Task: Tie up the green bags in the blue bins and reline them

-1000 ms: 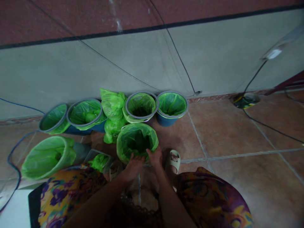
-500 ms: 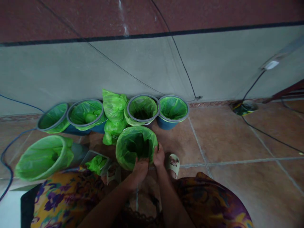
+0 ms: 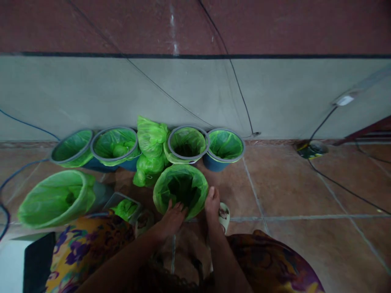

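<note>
Left hand (image 3: pixel 173 220): fingers spread over bin (image 3: pixel 161 193), near edge
Right hand (image 3: pixel 213 204): bin's right edge, grip unclear
Floor (image 3: pixel 293 191): wide rightward

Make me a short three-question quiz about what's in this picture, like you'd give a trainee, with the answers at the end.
1. How many grey-rimmed bins are lined up along the wall?
2. What sits between the second and third of those, counting from the left?
A) slippers
B) green plastic bags
C) a chair
3. True or false: the fingers of the left hand reach over the near edge of the green-lined bin in front of the person, while the right hand is at its right side.

Key: 1. Four. 2. B. 3. True.
</note>
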Action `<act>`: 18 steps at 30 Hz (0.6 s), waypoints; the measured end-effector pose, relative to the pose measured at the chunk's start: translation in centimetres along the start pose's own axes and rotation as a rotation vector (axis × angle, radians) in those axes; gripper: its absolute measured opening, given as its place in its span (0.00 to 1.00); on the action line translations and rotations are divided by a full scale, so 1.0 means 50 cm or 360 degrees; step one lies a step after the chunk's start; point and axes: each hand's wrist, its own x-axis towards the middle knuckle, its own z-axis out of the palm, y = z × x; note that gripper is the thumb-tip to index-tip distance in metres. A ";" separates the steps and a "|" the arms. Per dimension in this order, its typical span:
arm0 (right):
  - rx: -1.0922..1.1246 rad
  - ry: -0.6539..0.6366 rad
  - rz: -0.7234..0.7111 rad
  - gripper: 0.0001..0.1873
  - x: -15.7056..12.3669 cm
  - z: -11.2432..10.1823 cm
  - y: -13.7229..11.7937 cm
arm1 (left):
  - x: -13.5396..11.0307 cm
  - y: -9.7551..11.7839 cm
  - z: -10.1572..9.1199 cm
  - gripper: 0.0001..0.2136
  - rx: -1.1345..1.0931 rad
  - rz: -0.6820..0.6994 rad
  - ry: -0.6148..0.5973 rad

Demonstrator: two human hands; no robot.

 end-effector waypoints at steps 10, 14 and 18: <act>-0.0890 -0.0161 -0.0243 0.25 0.019 0.045 -0.023 | -0.037 -0.025 -0.146 0.20 -0.0019 0.0013 0.0052; -0.0835 0.0056 -0.0219 0.32 0.035 0.035 -0.056 | -0.042 -0.084 -0.205 0.21 -0.0145 0.0065 0.0073; -0.0470 0.0062 -0.0211 0.31 0.146 0.047 -0.136 | -0.018 -0.137 -0.225 0.19 -0.0218 -0.0116 0.0085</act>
